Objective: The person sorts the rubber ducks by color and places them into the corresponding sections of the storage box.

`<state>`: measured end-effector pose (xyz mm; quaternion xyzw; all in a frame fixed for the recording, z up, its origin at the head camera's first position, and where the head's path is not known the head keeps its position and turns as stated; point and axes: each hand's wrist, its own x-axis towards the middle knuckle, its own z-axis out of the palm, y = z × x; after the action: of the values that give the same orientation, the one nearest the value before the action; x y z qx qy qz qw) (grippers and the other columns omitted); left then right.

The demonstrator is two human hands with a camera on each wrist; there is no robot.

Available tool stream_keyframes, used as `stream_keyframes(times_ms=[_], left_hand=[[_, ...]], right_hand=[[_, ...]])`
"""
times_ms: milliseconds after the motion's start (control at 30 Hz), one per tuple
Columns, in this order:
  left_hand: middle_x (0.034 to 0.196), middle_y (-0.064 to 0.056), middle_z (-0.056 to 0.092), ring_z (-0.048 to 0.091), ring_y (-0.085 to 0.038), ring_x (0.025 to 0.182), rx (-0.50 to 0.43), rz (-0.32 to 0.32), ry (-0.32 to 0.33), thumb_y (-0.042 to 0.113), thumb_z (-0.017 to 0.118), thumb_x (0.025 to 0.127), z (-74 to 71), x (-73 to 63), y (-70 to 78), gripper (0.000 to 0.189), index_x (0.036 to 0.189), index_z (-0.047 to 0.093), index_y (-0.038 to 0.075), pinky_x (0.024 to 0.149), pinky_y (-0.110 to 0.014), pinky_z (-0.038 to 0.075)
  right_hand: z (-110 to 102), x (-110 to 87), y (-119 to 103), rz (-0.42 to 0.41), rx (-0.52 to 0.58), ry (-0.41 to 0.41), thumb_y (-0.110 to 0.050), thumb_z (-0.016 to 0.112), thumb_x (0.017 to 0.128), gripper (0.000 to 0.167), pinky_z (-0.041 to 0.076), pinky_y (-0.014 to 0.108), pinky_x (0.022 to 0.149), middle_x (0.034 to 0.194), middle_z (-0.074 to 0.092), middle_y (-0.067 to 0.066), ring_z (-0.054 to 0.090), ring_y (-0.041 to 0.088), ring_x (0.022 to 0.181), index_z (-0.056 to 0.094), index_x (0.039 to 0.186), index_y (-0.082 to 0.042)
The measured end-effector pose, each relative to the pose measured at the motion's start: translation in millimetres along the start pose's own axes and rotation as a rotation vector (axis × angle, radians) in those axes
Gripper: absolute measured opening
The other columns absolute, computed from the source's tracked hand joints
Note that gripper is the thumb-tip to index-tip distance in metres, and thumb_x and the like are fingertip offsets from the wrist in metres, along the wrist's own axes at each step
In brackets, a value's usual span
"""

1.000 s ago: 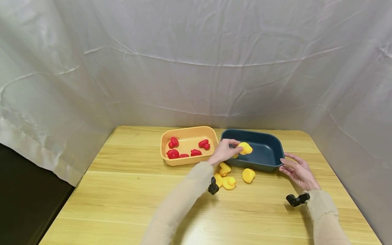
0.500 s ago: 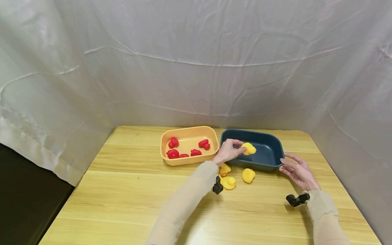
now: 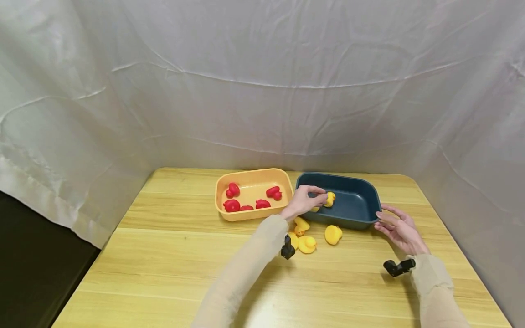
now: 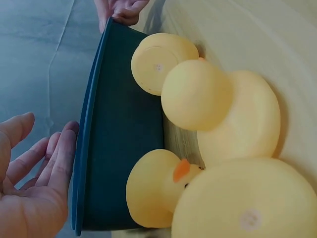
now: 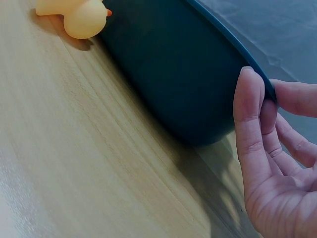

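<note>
My left hand [image 3: 304, 202] is over the left part of the dark blue bin [image 3: 356, 205]. In the left wrist view, thumb and fingers of the left hand [image 4: 37, 183] are apart with nothing between them. A yellow rubber duck [image 3: 330, 199] shows in the bin just past the fingertips, and part of another duck [image 3: 315, 209] shows below the hand. At the bin's right end my right hand [image 3: 399, 230] holds the rim; in the right wrist view its thumb lies against the outer wall and the fingers lie beyond the rim.
Several yellow ducks, among them one duck [image 3: 333, 234] standing apart, lie on the wooden table [image 3: 164, 273] before the bin. Left of it stands an orange-yellow bin [image 3: 250, 177] with several red ducks [image 3: 232, 206]. A grey curtain [image 3: 262, 91] hangs behind.
My left hand moved slightly right with the duck, then back left, and let it go; the duck now sits lower, in the blue bin. The right hand stays at the rim.
</note>
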<state>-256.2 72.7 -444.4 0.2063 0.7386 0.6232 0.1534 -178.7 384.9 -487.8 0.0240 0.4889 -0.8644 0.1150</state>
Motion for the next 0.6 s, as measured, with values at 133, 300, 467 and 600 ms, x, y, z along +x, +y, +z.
stream_keyframes(times_ms=[133, 300, 467, 600], left_hand=[[0.116, -0.03, 0.071, 0.067, -0.048, 0.109, -0.032, -0.001, -0.026, 0.013, 0.065, 0.099, -4.6, -5.6, -0.3, 0.037, 0.127, 0.062, -0.01, 0.098, -0.051, 0.055], [0.121, -0.029, 0.068, 0.066, -0.046, 0.112, -0.041, 0.015, -0.062, 0.01, 0.063, 0.099, -13.2, -15.8, -0.6, 0.034, 0.128, 0.063, -0.008, 0.1, -0.045, 0.056], [0.116, -0.024, 0.073, 0.071, -0.038, 0.107, 0.062, 0.03, -0.066, 0.014, 0.065, 0.098, -25.1, -27.3, -0.2, 0.034, 0.129, 0.065, -0.002, 0.092, -0.026, 0.06], [0.115, -0.022, 0.073, 0.072, -0.038, 0.105, 0.101, 0.028, -0.079, 0.015, 0.067, 0.097, -35.8, -37.8, -1.1, 0.037, 0.129, 0.065, -0.004, 0.088, -0.024, 0.06]], right_hand=[[0.2, -0.2, 0.1, 0.001, 0.001, -0.002, 0.004, 0.045, 0.104, 0.033, 0.064, 0.028, 0.078, 0.093, 0.074, 0.007, 0.075, 0.02, 0.08, 0.064, 0.123, -0.014], [0.6, -0.3, 0.0, -0.001, 0.002, -0.003, 0.004, 0.045, 0.103, 0.033, 0.064, 0.028, 0.078, 0.092, 0.074, 0.007, 0.075, 0.02, 0.08, 0.065, 0.122, -0.014], [0.7, 0.0, -0.3, -0.002, 0.004, -0.001, 0.004, 0.046, 0.103, 0.033, 0.064, 0.028, 0.078, 0.092, 0.074, 0.007, 0.075, 0.02, 0.08, 0.065, 0.122, -0.014], [0.6, 0.3, -0.5, 0.001, 0.005, 0.002, 0.004, 0.046, 0.103, 0.032, 0.064, 0.028, 0.077, 0.092, 0.074, 0.007, 0.075, 0.02, 0.079, 0.065, 0.122, -0.014]])
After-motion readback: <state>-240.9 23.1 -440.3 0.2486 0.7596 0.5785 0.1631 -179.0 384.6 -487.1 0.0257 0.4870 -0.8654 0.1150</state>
